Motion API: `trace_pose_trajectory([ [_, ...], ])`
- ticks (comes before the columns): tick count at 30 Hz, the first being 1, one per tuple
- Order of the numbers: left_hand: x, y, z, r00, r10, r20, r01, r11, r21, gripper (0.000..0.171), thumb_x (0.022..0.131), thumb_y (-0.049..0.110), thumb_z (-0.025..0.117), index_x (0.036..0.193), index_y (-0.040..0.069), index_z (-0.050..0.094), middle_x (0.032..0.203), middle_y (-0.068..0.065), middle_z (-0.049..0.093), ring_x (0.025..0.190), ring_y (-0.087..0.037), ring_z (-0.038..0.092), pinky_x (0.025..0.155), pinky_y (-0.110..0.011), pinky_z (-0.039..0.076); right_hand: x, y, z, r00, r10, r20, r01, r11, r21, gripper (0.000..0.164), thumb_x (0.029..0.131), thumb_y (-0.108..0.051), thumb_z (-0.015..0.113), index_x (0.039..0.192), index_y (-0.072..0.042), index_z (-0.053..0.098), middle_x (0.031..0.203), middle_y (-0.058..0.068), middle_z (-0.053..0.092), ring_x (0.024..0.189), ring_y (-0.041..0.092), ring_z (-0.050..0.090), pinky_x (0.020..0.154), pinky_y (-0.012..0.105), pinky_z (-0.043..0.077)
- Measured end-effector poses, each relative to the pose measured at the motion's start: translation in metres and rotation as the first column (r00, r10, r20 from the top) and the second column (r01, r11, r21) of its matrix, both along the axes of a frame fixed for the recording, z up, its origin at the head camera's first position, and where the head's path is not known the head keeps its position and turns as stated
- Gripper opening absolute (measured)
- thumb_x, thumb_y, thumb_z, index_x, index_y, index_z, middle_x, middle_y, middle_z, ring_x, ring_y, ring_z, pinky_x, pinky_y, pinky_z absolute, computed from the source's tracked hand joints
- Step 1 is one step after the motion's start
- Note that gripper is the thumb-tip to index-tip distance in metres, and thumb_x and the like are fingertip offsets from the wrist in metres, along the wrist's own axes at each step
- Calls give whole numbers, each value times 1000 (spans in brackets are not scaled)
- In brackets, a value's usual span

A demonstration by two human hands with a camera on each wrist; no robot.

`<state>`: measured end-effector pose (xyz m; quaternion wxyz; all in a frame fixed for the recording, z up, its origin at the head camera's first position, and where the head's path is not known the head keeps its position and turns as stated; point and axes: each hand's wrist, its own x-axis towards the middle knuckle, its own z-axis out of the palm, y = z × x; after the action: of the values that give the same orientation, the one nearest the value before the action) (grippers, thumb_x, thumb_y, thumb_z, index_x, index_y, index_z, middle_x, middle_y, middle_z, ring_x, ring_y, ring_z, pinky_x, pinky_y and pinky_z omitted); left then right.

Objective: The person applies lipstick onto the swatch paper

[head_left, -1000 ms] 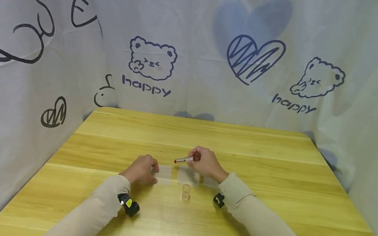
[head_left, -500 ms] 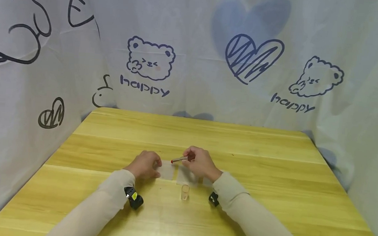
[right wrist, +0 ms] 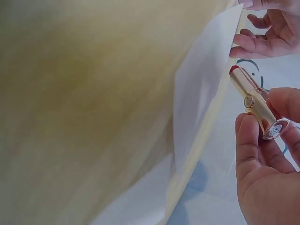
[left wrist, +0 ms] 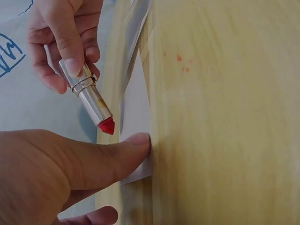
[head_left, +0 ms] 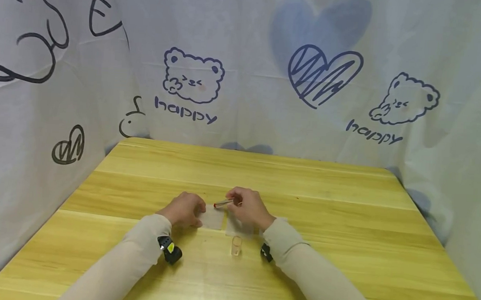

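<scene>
My right hand pinches an uncapped lipstick between thumb and fingers. Its silver tube points a red tip down and left, just above the left piece of white paper. In the head view my left hand is at that paper's left side. The left wrist view shows the left thumb stretched out on the paper, with a fingertip apart below it. A clear cap stands on the table in front of the papers.
A middle paper lies below my right hand, and another paper is partly hidden by the right sleeve. Small red specks mark the wooden table. White cloth with drawings hangs behind and at both sides.
The right hand has moved left with the lipstick, bringing its tip over the left paper. My left hand and that paper shifted slightly right and away from me, then stayed nearly still.
</scene>
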<state>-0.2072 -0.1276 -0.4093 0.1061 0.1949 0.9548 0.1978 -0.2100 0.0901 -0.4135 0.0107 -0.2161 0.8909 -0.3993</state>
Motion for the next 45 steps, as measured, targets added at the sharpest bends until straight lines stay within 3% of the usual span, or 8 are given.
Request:
trace_pose_trajectory([
  [5, 0, -1, 1, 1000, -9, -3, 9, 1000, -8, 29, 72, 11, 86, 97, 7, 71, 100, -5, 67, 101, -28, 57, 92, -45, 44, 0, -4, 0, 1000, 9, 2, -9, 1000, 10, 17, 90, -6, 68, 107, -4, 68, 88, 0, 62, 79, 13, 56, 70, 28, 49],
  [12, 0, 0, 4, 1000, -9, 27, 9, 1000, -20, 28, 73, 6, 84, 99, 7, 72, 108, -8, 67, 104, -27, 58, 93, -44, 45, 0, -7, 1, 999, 27, -27, -26, 998, 61, 19, 90, -8, 69, 108, -2, 69, 95, 6, 67, 85, 15, 60, 76, 29, 51],
  [27, 0, -1, 6, 998, -24, 56, 27, 999, -44, 33, 72, 2, 83, 103, 7, 72, 115, -10, 66, 106, -26, 57, 94, -44, 45, 3, -8, 3, 998, 43, -53, -35, 988, 149, 16, 91, -9, 68, 106, -4, 71, 96, 5, 68, 81, 12, 59, 72, 27, 50],
  [37, -1, 3, 12, 998, -27, 50, 31, 996, -88, 35, 72, 2, 84, 104, 7, 72, 114, -11, 66, 107, -29, 58, 93, -46, 46, 2, -9, 4, 997, 45, -66, -34, 987, 157, 16, 91, -10, 68, 105, -4, 72, 96, 5, 68, 82, 13, 60, 72, 27, 50],
  [45, -3, 3, 8, 998, -22, 55, 28, 994, -102, 35, 71, 4, 85, 104, 9, 72, 116, -10, 66, 107, -29, 59, 91, -45, 47, 4, -8, 4, 998, 50, -46, -42, 987, 155, 15, 91, -9, 69, 104, -3, 72, 96, 5, 69, 82, 13, 60, 72, 27, 51],
])
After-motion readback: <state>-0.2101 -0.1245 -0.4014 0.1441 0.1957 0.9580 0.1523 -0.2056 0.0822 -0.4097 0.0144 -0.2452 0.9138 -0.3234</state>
